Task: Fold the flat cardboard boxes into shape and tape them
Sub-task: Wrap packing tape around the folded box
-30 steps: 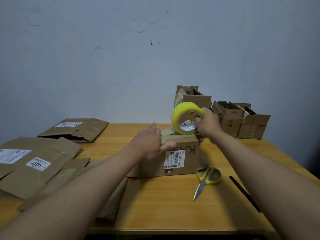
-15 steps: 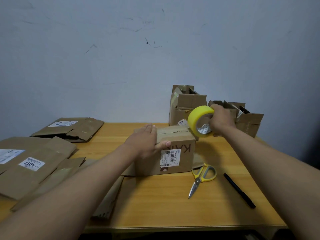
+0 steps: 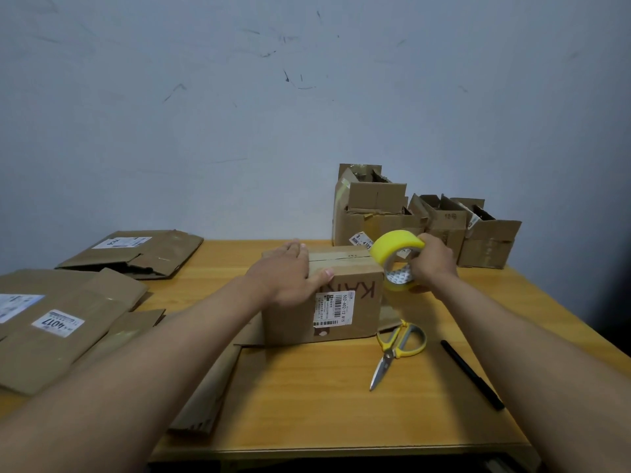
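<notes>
Table – box mid, tape roll overhanging

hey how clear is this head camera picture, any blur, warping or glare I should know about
Head view: dim, even light, no glare; soft shadows lie under the scissors and box. Wide-angle warping stretches both forearms toward the bottom corners. The big label print on the box reads clearly, the fine print does not. The right hand and tape roll look slightly soft; the left hand is sharper.
</notes>
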